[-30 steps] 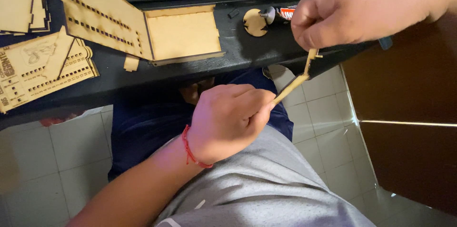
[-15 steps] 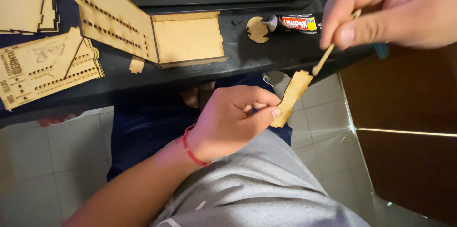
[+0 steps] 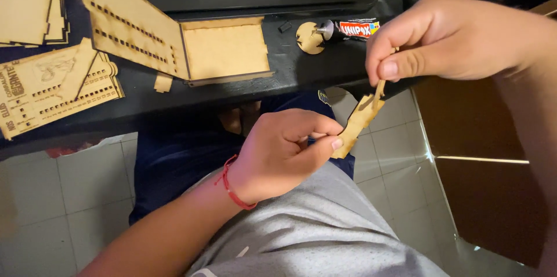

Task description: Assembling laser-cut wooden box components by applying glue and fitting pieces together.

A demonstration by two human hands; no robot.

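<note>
My left hand (image 3: 281, 155), with a red string on its wrist, pinches the lower end of a small flat wooden piece (image 3: 357, 123) over my lap. My right hand (image 3: 447, 39) is raised above it and pinches a thin wooden stick (image 3: 380, 88) whose lower tip touches the top of the piece. A glue tube (image 3: 351, 28) with a round wooden disc (image 3: 309, 38) beside its nozzle lies on the dark table (image 3: 232, 94) just left of my right hand.
On the table stand a part-built wooden box (image 3: 223, 50) with a long slotted panel (image 3: 130, 27), a laser-cut sheet (image 3: 52, 88) at left, stacked wooden sheets (image 3: 26, 1) at far left and a small loose wood chip (image 3: 163, 83). Below are my grey shorts and tiled floor.
My right hand has lifted up and to the right, from touching the piece to holding the stick above it. My left hand tilted the wooden piece slightly and stayed over my lap.
</note>
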